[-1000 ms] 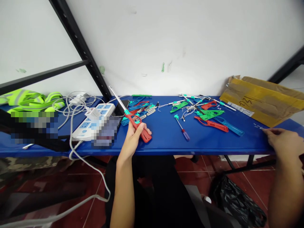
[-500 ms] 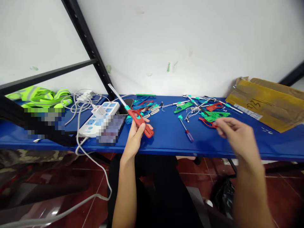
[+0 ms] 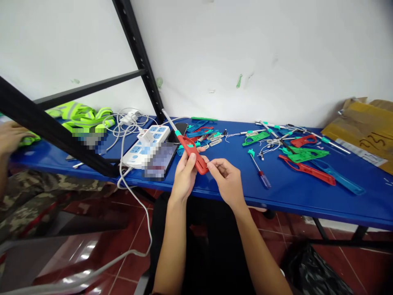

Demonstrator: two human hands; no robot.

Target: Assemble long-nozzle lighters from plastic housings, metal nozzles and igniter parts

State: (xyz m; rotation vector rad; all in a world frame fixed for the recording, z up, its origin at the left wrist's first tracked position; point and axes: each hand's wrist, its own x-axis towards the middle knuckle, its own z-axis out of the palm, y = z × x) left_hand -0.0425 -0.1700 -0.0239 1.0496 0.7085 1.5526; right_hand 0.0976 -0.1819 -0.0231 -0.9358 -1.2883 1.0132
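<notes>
My left hand (image 3: 185, 176) grips the red handle of a long-nosed lighter (image 3: 190, 149) whose metal tube points up and to the left over the blue table (image 3: 221, 180). My right hand (image 3: 226, 177) sits just right of it, thumb and forefinger pinched at the lower end of the red handle; anything between them is too small to see. A small screwdriver (image 3: 260, 168) with a green tip and purple handle lies on the table to the right.
Red, green and blue lighter shells (image 3: 307, 159) and metal tubes lie scattered at the back right. A white power strip (image 3: 146, 145) with cables, a phone, a yellow-green vest (image 3: 80, 114), a cardboard box (image 3: 362, 131), a black rack post (image 3: 141, 57). Another person's hand (image 3: 10, 137) at far left.
My right hand has swung from the table's far right edge in to the lighter's handle. The view has shifted left; my left hand keeps hold of the lighter.
</notes>
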